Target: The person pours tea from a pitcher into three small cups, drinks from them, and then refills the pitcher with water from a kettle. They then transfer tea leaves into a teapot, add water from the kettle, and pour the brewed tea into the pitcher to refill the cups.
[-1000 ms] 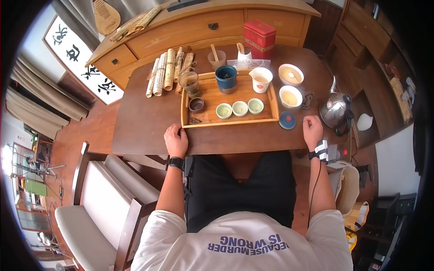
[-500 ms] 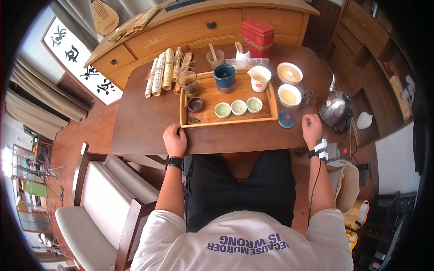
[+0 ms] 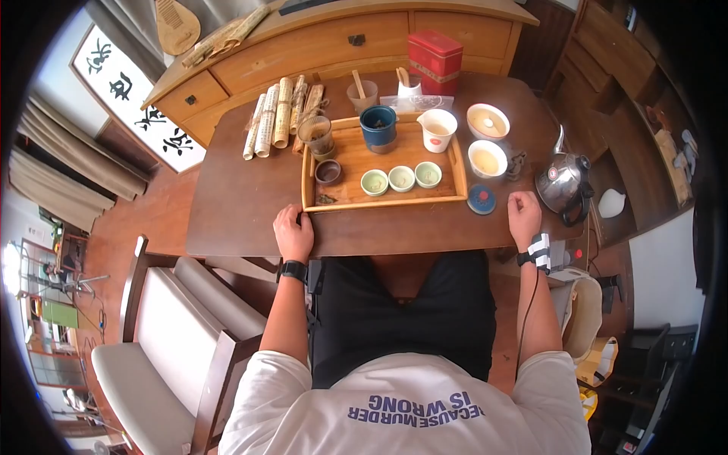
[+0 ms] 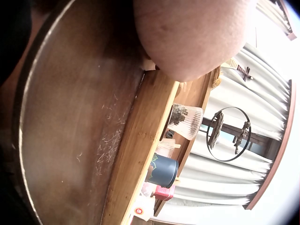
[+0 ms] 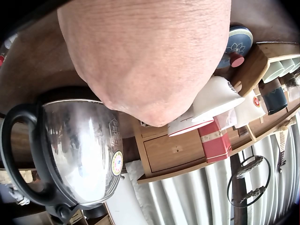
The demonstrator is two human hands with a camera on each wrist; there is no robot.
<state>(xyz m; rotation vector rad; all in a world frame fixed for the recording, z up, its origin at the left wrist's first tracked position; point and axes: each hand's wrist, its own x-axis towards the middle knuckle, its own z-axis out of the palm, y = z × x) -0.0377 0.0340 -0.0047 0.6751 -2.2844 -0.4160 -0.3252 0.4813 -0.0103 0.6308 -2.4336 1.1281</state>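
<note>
On the table in front of the tea tray (image 3: 387, 206), my left hand (image 3: 294, 232) rests by its near left corner, fingers relaxed and holding nothing. Three pale green cups (image 3: 401, 178) stand in a row on the tray, with a small dark cup (image 3: 328, 174) to their left. Behind them are a blue tea mug (image 3: 378, 129), a white pitcher (image 3: 437, 135) and a ribbed glass (image 3: 315, 136). My right hand (image 3: 524, 218) lies loosely curled near the table's front edge, between a round blue lid (image 3: 481, 199) and a steel kettle (image 5: 82, 150). Its fingertips are hidden.
Two white bowls (image 3: 487, 161) of pale liquid stand right of the tray, beside a small dark figure (image 3: 516, 166). Rolled scrolls (image 3: 265, 125) lie at the back left. A red tin (image 3: 434, 64) stands at the back. A chair (image 3: 182, 318) is at the left.
</note>
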